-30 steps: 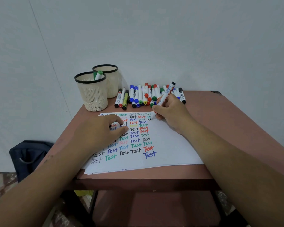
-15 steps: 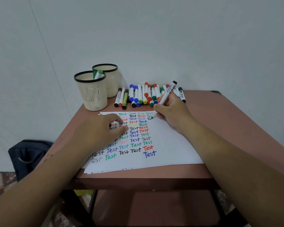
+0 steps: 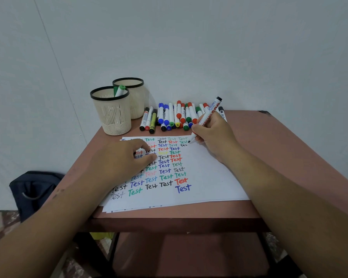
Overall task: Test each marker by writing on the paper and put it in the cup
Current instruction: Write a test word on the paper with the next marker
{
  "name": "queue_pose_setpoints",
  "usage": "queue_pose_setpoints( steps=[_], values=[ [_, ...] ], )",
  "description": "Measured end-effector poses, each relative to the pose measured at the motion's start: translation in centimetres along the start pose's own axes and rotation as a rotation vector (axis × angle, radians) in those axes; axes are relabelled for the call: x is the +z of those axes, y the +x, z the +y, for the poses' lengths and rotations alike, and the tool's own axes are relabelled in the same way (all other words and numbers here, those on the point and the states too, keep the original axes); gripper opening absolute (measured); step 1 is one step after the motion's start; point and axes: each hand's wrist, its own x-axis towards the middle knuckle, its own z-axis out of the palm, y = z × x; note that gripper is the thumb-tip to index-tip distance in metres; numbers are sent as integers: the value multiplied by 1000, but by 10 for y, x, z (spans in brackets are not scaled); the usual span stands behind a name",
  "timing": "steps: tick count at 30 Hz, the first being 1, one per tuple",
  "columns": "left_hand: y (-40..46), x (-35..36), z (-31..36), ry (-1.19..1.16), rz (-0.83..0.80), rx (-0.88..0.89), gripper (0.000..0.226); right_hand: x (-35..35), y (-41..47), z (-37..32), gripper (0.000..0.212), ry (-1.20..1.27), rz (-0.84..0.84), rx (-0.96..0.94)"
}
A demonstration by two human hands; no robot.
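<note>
marker point(image 3: 206, 116) gripped by right hand point(image 3: 213, 135) fingers, tip on paper point(image 3: 209, 177) far edge; left hand point(image 3: 121, 163) flat.

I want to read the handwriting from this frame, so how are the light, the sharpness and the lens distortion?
Head view: light is soft and even, with no glare on the paper; the nearer "Test" words are sharp, the far rows small and hard to read; the left hand covers part of the writing; wide-angle bending curves the wall line and stretches the forearms at the edges; the marker in the right hand is slightly soft.
</note>
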Motion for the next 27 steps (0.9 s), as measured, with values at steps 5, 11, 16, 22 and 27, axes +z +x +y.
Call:
queue_pose_setpoints(
  steps=[5,11,16,22,27],
  values=[
    [-1,0,0,-3,7,3,46,-1,1,2,19,-12,-5,13],
    [-2,-2,2,-1,20,9,43,-1,1,3,19,-10,-29,9],
    [-3,-2,2,5,21,10,44,-1,-1,2,20,-16,-44,16],
    [-4,-3,4,-3,17,2,44,-1,-1,1,19,-22,-38,19],
    [-5,-6,6,12,8,-4,45,-1,-2,0,18,-7,-40,20]
  ],
)
